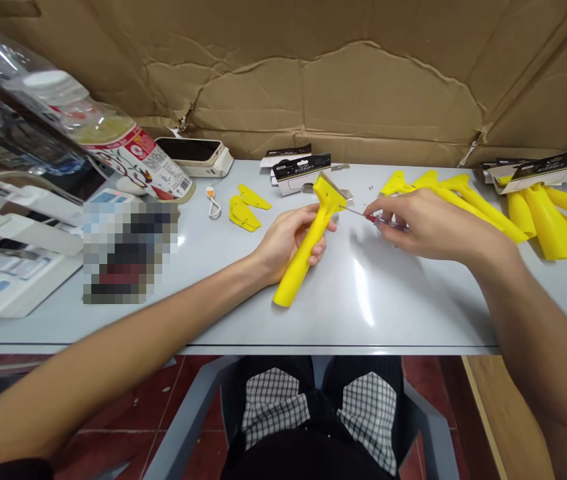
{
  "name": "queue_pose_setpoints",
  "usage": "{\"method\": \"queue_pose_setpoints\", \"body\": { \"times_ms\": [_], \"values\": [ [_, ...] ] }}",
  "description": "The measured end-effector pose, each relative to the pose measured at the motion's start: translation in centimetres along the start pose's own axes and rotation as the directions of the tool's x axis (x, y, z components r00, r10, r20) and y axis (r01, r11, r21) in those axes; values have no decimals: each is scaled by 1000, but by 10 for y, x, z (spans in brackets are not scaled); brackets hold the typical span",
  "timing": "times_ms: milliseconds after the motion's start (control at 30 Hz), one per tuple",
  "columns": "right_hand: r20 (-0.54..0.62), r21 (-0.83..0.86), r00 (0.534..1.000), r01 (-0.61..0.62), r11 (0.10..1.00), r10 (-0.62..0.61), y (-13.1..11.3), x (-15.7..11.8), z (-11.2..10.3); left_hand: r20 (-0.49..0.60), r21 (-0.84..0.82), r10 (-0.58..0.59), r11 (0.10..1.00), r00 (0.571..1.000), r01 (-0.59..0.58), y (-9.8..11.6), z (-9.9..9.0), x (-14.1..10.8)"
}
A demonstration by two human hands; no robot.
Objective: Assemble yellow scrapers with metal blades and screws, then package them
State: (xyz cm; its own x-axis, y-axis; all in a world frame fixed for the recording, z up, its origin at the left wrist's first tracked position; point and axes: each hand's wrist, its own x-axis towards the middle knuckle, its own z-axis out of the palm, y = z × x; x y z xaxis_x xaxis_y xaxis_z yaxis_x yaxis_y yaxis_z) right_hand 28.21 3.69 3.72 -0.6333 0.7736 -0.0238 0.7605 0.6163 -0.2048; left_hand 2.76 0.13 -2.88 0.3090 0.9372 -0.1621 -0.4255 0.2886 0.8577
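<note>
My left hand (290, 243) is closed around a yellow scraper (303, 250), its handle slanting down toward me and its wide head pointing away. In my right hand (420, 223) is a screwdriver (374, 219) with a clear and red handle. Its thin shaft reaches left, and the tip meets or nearly meets the right side of the scraper's head. Left of the scraper lie loose yellow plastic pieces (244, 212). Beyond my right hand are several yellow scraper handles (468, 197). Small metal bits (370, 189) lie behind the screwdriver.
Black-and-white packaging cards (300, 175) lie at the back. More yellow handles (548, 220) sit at the right under a card. A drink bottle (123, 147), a phone (193, 152), a short white cable (213, 203) and white boxes (28, 267) occupy the left. Cardboard (313, 87) walls the rear.
</note>
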Motion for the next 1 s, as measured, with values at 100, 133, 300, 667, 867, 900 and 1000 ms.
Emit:
{"method": "queue_pose_setpoints", "body": {
  "times_ms": [100,133,300,667,867,900,1000],
  "values": [
    [-25,-14,999,44,999,-44,8,1,-2,-68,44,25,999,997,-22,1,2,-1],
    [-33,-29,998,50,998,-51,12,1,-3,-93,49,42,998,995,-37,2,3,-1],
    [-15,-107,999,-53,993,52,36,3,-3,-109,15,101,995,989,-100,8,3,0],
    [174,-198,918,-322,926,356,69,15,13,-23,91,116,989,993,-113,-1,0,1],
    [122,-255,914,-349,902,388,72,16,16,-58,117,125,986,991,-117,-4,1,2],
    [114,-256,913,-355,899,393,72,16,16,-55,121,124,986,991,-117,-5,1,2],
    [105,-245,908,-371,896,405,72,15,16,-40,139,125,983,991,-118,-7,0,2]
  ]
}}
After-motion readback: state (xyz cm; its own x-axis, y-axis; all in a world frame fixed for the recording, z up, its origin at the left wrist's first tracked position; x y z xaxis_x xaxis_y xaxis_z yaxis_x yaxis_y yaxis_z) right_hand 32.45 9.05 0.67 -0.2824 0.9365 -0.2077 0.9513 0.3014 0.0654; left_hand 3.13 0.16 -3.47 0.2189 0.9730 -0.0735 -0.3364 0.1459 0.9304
